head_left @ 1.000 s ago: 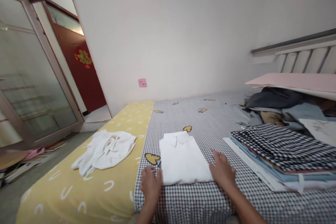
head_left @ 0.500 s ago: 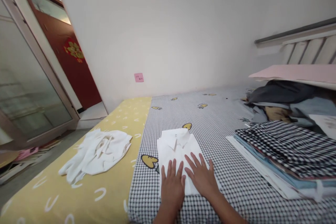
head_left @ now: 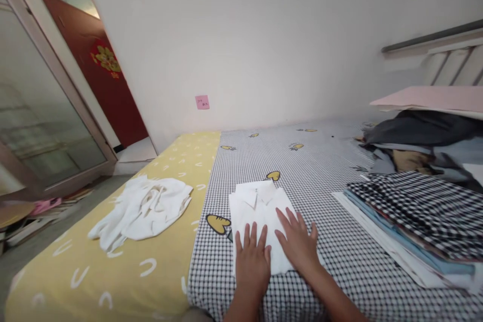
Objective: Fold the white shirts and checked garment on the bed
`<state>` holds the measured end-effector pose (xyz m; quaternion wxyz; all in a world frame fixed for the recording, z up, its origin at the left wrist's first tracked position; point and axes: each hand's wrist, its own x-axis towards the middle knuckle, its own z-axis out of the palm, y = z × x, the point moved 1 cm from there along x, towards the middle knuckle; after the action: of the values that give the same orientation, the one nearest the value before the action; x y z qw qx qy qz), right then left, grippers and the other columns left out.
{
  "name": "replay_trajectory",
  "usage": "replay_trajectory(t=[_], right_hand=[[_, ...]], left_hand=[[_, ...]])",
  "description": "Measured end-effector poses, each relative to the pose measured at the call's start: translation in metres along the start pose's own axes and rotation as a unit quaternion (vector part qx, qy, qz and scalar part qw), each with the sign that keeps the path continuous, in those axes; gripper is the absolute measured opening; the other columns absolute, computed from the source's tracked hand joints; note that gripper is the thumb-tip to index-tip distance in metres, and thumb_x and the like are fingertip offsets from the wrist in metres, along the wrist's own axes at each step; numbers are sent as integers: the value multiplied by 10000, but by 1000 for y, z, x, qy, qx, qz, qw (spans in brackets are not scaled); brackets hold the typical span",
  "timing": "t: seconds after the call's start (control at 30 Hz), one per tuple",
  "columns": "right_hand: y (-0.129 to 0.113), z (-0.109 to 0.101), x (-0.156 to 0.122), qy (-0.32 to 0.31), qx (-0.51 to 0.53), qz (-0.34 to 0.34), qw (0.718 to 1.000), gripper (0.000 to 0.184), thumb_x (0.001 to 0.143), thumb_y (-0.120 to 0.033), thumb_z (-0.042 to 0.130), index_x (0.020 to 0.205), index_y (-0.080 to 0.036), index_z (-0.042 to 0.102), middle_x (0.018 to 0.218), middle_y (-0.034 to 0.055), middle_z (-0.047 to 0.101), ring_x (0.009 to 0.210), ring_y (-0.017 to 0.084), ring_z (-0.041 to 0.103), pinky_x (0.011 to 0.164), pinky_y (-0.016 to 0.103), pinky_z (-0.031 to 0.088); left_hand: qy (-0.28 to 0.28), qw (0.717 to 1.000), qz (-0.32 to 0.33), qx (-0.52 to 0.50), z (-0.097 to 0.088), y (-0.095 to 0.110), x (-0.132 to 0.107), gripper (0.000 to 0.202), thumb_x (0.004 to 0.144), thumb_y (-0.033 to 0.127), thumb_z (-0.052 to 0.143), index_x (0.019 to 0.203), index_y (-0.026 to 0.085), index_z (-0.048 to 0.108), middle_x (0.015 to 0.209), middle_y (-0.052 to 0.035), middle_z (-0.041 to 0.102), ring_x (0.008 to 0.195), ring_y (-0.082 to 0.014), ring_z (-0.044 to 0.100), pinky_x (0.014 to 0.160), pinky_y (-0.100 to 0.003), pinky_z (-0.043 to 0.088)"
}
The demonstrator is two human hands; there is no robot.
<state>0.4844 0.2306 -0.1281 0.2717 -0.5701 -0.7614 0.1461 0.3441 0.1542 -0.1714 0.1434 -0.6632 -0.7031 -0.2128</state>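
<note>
Head view shows our left hand [head_left: 252, 261] and right hand [head_left: 301, 245] moved from the sides of the shirt [head_left: 263, 215] onto its near half, both spread wide, gripping nothing, so we seem to be smoothing it near the front of the sheet [head_left: 347, 246].

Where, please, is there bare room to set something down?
Bare checked sheet separates the folded shirt from the wall and the clothes stack; bare yellow cover lies beyond the crumpled garment. Crowded: the right, with stack and heaped clothes.
</note>
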Motion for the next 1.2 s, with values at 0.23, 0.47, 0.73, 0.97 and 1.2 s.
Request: replay_trajectory(t=[0.23, 0.47, 0.73, 0.97, 1.2], right_hand=[[-8, 19, 1, -62, 4, -72, 995, 443, 988, -433, 438, 1423, -451, 521, 1571, -66, 436, 1520, 313, 184, 1176, 679, -54], [2, 32, 2, -106, -106, -74, 986, 499, 1026, -514, 314, 1520, -458, 357, 1635, -77, 308, 1536, 299, 139, 1183, 690, 44], [-5, 29, 2, -102, -172, -84, 976, 521, 1041, -537, 246, 1552, -445, 279, 1657, -87, 228, 1541, 307, 120, 1187, 696, 81], [-7, 28, 1, -98, -170, -82, 977, 508, 1041, -523, 287, 1543, -448, 290, 1651, -85, 242, 1536, 311, 147, 1183, 704, 110], [3, 45, 0, -37, -164, -103, 980, 498, 1028, -515, 334, 1521, -445, 353, 1616, -69, 338, 1509, 332, 227, 1173, 716, 123]], left_hand=[[24, 999, -10, -21, 7, 3, 1, 478, 1002, 479, 419, 1462, 359, 463, 1546, -15, 485, 1453, -270, 407, 1212, -571, 314], [91, 996, 10, 16, -4, 0, -14, 497, 978, 457, 486, 1457, 325, 478, 1507, -7, 540, 1412, -251, 458, 1182, -520, 352], [95, 990, 50, 93, -23, -39, -63, 576, 970, 319, 473, 1532, 322, 348, 1572, 45, 444, 1441, -247, 406, 1159, -472, 307], [-20, 995, -31, -97, -25, -54, -61, 443, 969, 321, 444, 1395, 371, 556, 1480, 4, 567, 1378, -295, 499, 1121, -548, 388], [25, 929, -195, -313, -65, -93, 0, 359, 965, 377, 362, 983, 222, 685, 1037, -99, 708, 1003, -237, 664, 941, -418, 538]])
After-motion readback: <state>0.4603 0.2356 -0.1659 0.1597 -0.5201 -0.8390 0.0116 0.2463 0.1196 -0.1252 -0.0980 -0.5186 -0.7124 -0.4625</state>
